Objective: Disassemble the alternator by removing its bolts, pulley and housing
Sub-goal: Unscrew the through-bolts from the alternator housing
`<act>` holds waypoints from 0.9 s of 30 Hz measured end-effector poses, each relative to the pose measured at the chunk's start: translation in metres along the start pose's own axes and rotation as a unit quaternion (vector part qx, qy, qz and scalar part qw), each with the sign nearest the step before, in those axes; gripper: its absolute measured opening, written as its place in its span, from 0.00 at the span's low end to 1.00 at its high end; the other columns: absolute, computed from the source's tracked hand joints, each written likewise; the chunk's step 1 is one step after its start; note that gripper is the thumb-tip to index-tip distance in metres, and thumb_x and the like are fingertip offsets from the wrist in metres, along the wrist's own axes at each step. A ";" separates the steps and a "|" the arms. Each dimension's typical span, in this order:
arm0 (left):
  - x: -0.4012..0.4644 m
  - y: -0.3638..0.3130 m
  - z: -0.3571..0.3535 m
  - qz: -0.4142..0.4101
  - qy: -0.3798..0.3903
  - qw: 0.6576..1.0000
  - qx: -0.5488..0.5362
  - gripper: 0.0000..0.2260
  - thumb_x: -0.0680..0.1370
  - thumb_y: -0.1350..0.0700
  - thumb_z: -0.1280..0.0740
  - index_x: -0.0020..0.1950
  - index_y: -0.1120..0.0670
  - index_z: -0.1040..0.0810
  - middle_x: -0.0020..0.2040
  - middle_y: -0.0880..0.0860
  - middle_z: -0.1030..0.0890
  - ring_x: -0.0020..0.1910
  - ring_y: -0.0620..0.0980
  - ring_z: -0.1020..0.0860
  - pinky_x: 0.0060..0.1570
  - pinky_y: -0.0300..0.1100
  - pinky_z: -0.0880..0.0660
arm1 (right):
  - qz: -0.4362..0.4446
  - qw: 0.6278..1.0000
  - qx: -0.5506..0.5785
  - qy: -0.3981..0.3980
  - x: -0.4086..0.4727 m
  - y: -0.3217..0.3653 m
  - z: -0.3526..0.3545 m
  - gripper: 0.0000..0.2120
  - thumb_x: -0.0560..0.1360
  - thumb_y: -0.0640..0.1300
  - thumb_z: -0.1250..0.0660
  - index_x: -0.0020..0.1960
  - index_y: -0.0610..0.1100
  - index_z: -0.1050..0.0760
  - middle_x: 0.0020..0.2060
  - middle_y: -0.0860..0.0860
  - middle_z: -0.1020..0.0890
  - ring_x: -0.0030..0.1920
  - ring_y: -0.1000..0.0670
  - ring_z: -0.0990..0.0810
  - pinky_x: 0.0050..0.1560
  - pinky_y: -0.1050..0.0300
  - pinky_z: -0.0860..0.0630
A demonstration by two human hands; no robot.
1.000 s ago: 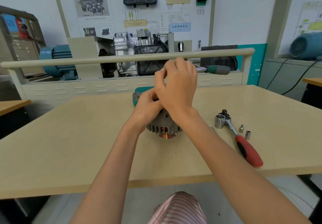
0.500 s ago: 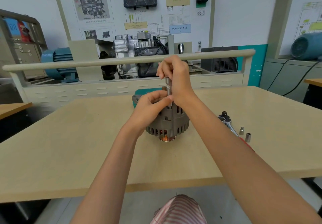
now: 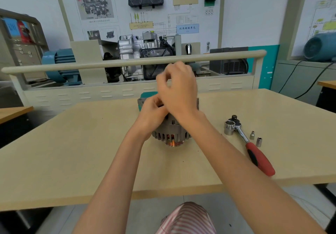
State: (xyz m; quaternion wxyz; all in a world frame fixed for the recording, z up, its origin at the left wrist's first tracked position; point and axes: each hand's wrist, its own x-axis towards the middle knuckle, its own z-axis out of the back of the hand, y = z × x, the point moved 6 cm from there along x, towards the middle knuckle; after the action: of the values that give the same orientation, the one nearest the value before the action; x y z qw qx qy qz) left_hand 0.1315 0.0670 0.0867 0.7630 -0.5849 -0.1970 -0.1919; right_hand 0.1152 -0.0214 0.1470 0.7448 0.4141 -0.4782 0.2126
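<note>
1. Alternator [image 3: 170, 131] stands on the beige worktop [image 3: 76, 151], near its middle, with the copper-coloured pulley end facing the person and the grey slotted housing above it.
2. Left hand [image 3: 151, 113] rests on the upper left side of the alternator. Its fingers are curled against the housing and its grip seems closed on the body, but the exact hold is hidden by the other hand.
3. Right hand [image 3: 179, 91] is above the alternator, a little blurred. Its fingers are curled and the thumb and forefinger are close together. I cannot tell if this grip has hold of something.
4. A green object [image 3: 148, 94] shows partly behind the hands.
5. To the right, well apart from the alternator, a ratchet wrench [image 3: 249, 143] with a red handle lies on the worktop, with a large socket [image 3: 229, 128] on its head.
6. Just beside the ratchet shaft, two small sockets [image 3: 256, 138] stand upright.
</note>
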 end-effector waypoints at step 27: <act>0.002 0.004 -0.006 0.002 0.006 1.000 -0.026 0.01 0.75 0.54 0.30 0.44 0.48 0.21 0.40 0.46 0.17 0.42 0.40 0.20 0.40 0.30 0.27 | -0.473 0.758 0.390 0.222 0.014 -0.032 -0.027 0.12 0.81 0.40 0.47 0.39 0.42 0.35 0.28 0.51 0.32 0.20 0.57 0.39 0.21 0.65 0.44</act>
State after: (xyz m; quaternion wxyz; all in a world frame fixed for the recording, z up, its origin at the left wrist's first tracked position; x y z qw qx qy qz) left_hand 0.1353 0.0624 0.0828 0.7489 -0.6040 -0.1862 -0.1990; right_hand 0.1590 -0.0184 0.1413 0.6099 0.7834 0.0820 0.0873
